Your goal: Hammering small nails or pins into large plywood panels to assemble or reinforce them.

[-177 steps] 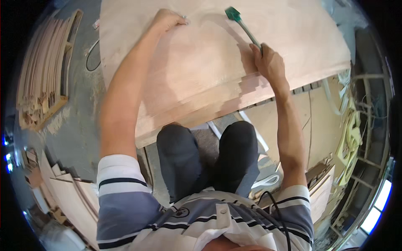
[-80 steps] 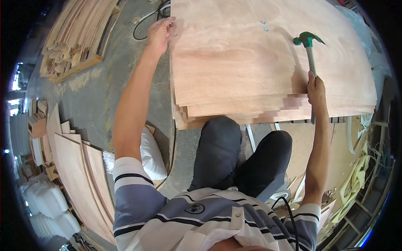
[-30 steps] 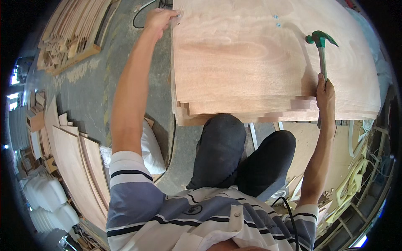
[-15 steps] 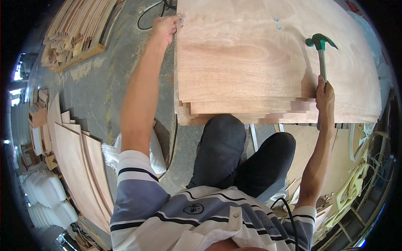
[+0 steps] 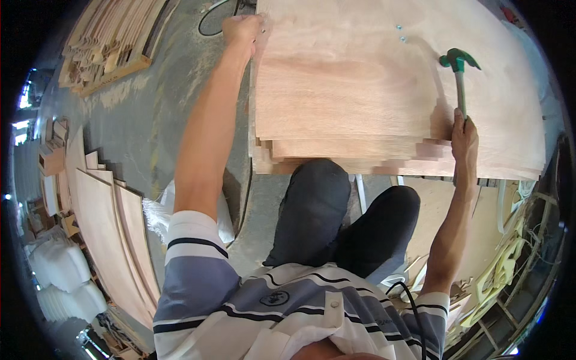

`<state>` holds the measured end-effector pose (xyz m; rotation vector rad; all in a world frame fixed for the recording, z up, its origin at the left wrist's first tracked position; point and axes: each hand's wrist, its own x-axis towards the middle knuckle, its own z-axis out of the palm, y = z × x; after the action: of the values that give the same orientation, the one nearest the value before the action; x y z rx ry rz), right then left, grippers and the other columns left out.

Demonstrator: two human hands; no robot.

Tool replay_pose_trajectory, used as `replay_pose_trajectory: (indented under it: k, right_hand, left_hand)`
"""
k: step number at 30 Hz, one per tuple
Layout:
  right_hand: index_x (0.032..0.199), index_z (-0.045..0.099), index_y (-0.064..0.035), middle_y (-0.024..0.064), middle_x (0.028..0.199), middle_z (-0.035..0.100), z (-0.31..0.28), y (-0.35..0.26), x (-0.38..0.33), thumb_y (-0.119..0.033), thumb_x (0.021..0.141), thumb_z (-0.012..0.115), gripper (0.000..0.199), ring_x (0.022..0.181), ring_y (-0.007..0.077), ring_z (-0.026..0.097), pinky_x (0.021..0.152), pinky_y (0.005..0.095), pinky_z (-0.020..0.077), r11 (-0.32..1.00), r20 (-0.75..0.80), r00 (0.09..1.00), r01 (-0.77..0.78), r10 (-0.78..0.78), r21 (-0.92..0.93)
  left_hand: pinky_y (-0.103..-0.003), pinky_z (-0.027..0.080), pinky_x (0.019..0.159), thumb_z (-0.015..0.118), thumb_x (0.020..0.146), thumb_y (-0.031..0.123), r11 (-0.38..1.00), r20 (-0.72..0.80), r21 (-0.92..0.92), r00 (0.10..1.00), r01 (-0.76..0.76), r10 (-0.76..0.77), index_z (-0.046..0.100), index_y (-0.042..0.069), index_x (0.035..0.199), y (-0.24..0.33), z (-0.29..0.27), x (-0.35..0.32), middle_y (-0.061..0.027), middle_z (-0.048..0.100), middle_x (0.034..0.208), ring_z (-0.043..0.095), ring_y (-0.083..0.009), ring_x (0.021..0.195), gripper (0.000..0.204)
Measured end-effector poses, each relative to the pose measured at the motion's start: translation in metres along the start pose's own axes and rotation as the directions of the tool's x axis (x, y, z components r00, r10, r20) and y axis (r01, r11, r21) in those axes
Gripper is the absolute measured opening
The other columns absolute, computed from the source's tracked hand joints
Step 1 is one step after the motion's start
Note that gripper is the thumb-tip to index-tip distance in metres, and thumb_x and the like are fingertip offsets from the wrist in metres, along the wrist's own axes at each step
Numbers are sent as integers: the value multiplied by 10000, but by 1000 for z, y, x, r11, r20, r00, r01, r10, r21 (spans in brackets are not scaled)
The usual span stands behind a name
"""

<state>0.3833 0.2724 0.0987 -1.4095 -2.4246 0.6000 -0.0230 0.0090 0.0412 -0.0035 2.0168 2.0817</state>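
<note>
A stack of thin plywood sheets [image 5: 336,90] lies in front of me, its near edges stepped unevenly. At its far left edge is my left hand [image 5: 242,29], with fingers curled closed; what they hold, if anything, is hidden. A tiny dark spot or fitting shows on the wood beside the fingers. On the right, my right hand [image 5: 464,139] is wrapped round the handle of a claw hammer [image 5: 460,60] with a green head, held over the sheets with the head pointing away from me. Two small shiny metal pieces [image 5: 401,33] sit on the top sheet.
Stacked wood strips [image 5: 111,42] lie at the far left. Closer on the left, plywood panels [image 5: 111,222] lean in a row, with a white sack [image 5: 223,216] beside my left arm. White foam-like bundles [image 5: 60,264] are at the left rim; yellowish strips [image 5: 504,270] lie at the right.
My left hand has turned and curled more at the board's edge, shifting slightly away from me. The hammer in my right hand has barely moved. The view has shifted a little.
</note>
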Motion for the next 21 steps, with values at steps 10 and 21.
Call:
replay_pose_trajectory:
  k: [10,21]
  right_hand:
    - [776,495,-71,-67,571,370,-14,-152,-44,-409,969,415,398,433,19,318,348,203,262,908,350,917,29,-190,417]
    - [709,556,36,249,611,559,111,-225,-23,-312,933,522,416,499,351,509,515,417,422,745,143,733,637,-665,201]
  left_hand:
    - [-251,377,480,760,751,266,994,-1,108,1000,-14,14,583,1,794,22,-53,-102,-37,574,701,478,-103,555,322]
    - [-218,399,497,836,668,225,995,145,71,986,72,-82,516,24,786,-14,-69,-214,-27,545,695,495,-80,587,397]
